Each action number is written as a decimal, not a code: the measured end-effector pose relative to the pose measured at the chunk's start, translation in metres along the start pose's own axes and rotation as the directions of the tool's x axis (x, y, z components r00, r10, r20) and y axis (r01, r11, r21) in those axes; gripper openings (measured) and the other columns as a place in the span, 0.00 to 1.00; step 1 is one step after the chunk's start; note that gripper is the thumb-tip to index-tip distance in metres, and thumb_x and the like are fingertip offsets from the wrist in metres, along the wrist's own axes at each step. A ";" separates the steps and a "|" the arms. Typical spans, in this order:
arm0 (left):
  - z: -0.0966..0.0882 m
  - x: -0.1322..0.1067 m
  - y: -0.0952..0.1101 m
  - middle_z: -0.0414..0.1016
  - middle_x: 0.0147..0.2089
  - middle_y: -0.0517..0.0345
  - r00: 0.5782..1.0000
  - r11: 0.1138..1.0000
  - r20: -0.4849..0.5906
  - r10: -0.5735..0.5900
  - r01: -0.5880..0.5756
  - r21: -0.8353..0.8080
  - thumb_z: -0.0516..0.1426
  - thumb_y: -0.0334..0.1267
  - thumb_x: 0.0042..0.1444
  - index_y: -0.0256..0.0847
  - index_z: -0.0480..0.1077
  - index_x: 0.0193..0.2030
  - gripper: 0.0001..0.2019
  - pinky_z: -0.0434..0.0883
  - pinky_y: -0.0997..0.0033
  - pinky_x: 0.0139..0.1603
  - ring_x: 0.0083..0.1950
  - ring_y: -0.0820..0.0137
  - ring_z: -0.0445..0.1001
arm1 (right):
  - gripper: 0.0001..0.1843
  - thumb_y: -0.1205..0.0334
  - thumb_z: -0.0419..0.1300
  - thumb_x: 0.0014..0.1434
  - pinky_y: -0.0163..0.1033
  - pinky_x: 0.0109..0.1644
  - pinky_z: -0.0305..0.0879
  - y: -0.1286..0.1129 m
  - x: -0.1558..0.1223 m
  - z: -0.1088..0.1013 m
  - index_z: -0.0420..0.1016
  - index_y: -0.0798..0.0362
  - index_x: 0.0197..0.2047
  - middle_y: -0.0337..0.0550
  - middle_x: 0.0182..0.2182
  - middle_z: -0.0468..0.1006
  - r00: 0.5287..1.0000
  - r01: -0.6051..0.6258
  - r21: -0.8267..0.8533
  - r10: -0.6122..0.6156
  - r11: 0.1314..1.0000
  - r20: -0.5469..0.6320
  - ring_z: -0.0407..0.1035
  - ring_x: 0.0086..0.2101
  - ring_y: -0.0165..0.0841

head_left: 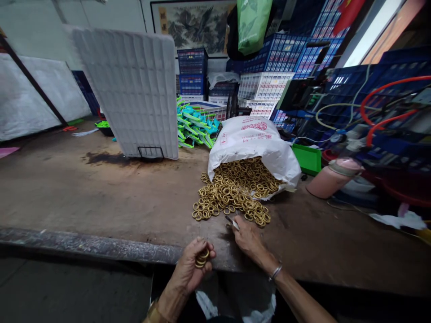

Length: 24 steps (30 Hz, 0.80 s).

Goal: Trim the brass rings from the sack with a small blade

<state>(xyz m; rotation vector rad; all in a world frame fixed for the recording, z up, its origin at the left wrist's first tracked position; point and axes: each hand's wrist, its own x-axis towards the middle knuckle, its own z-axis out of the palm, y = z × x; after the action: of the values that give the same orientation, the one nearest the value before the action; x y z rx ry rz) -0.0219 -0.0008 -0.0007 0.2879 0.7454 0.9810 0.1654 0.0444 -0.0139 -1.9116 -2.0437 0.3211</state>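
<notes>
A white woven sack (256, 141) lies on its side on the brown workbench (101, 197), spilling a heap of small brass rings (232, 190) toward me. My left hand (195, 267) is at the bench's near edge, curled around a short stack of brass rings (202, 259). My right hand (247, 237) rests just in front of the heap and pinches a thin metal tool (231, 221) whose tip points at the nearest rings. A metal bracelet (276, 271) sits on my right wrist.
A white padded panel (134, 89) stands upright at the back of the bench. Green and blue plastic parts (193, 125) are piled behind it. Blue and white crates (266, 76) stack at the rear. A pink bottle (332, 177), green tray (308, 158) and hoses (380, 112) crowd the right.
</notes>
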 end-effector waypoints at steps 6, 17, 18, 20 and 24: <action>0.005 0.008 0.005 0.67 0.26 0.62 0.991 0.979 -0.033 0.128 -0.121 0.166 0.60 0.37 0.44 0.38 0.61 0.39 0.15 0.60 0.83 0.15 0.24 0.76 0.68 | 0.10 0.64 0.44 0.55 0.32 0.26 0.49 -0.023 -0.006 0.003 0.60 0.52 0.25 0.37 0.20 0.66 0.996 0.072 0.226 -0.083 0.971 0.038 0.60 0.22 0.29; 0.001 0.013 0.007 0.64 0.24 0.65 0.970 0.968 -0.082 0.230 -0.220 0.121 0.60 0.39 0.43 0.38 0.61 0.35 0.14 0.60 0.81 0.19 0.23 0.78 0.65 | 0.07 0.62 0.46 0.54 0.32 0.29 0.53 -0.030 -0.022 0.004 0.63 0.52 0.30 0.38 0.22 0.68 0.994 0.050 0.330 -0.078 0.943 0.072 0.61 0.24 0.29; 0.001 0.013 0.008 0.63 0.24 0.65 0.971 0.971 -0.083 0.223 -0.213 0.109 0.60 0.39 0.43 0.38 0.61 0.34 0.14 0.59 0.81 0.19 0.23 0.79 0.64 | 0.07 0.61 0.46 0.54 0.32 0.30 0.54 -0.030 -0.020 0.004 0.63 0.52 0.31 0.38 0.24 0.69 0.997 0.037 0.353 -0.061 0.935 0.057 0.62 0.25 0.30; 0.001 0.012 0.009 0.61 0.22 0.67 0.975 0.975 -0.087 0.206 -0.197 0.102 0.60 0.41 0.43 0.38 0.61 0.32 0.13 0.57 0.81 0.18 0.20 0.80 0.61 | 0.08 0.61 0.46 0.54 0.32 0.31 0.55 -0.026 -0.013 0.005 0.64 0.53 0.33 0.39 0.25 0.70 1.000 -0.024 0.374 0.024 0.927 0.006 0.64 0.26 0.30; 0.003 0.008 0.008 0.58 0.20 0.69 0.984 0.979 -0.088 0.154 -0.140 0.145 0.59 0.45 0.43 0.38 0.61 0.30 0.14 0.50 0.82 0.14 0.16 0.83 0.56 | 0.11 0.62 0.47 0.53 0.32 0.29 0.53 -0.013 0.012 0.002 0.65 0.53 0.38 0.40 0.25 0.71 0.977 -0.140 0.271 0.177 0.953 -0.120 0.64 0.26 0.31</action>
<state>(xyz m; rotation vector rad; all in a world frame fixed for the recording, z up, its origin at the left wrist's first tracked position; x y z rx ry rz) -0.0229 0.0108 0.0022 0.4225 0.8940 1.0911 0.1516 0.0553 -0.0098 -1.8794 -1.6689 0.4539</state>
